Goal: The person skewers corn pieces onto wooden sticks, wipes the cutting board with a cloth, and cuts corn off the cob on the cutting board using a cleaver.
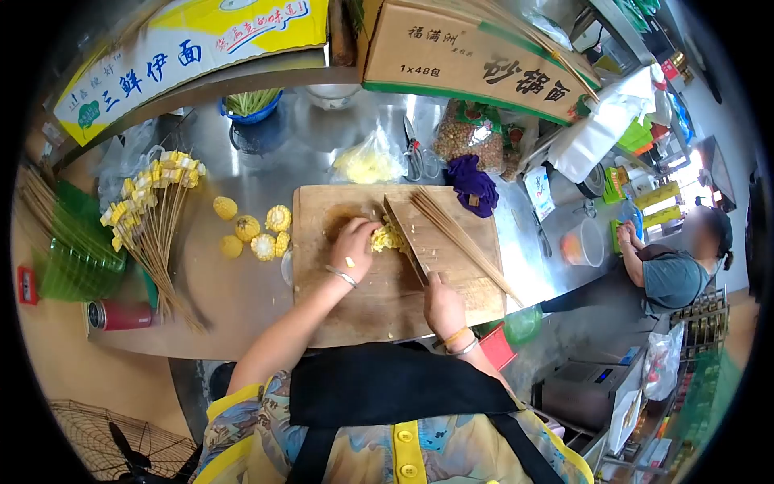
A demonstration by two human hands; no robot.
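My right hand (444, 308) is closed round the handle of a broad kitchen knife (405, 240). Its blade stands on edge on the wooden cutting board (330, 323). Left of the blade lies a small heap of chopped yellow food (389, 236), perhaps corn or egg. My left hand (352, 246) presses curled fingers against this heap, with a yellow bit stuck on its back. Exactly what is under the fingertips is hidden. Along the board's right side lies a bundle of wooden skewers (463, 238).
Corn pieces (263, 246) lie left of the board, beside skewered corn (153, 189). Behind it are a bag of yellow food (371, 160), scissors (414, 153) and a purple cloth (473, 185). A red can (121, 315) lies left. A person (677, 266) stands at right.
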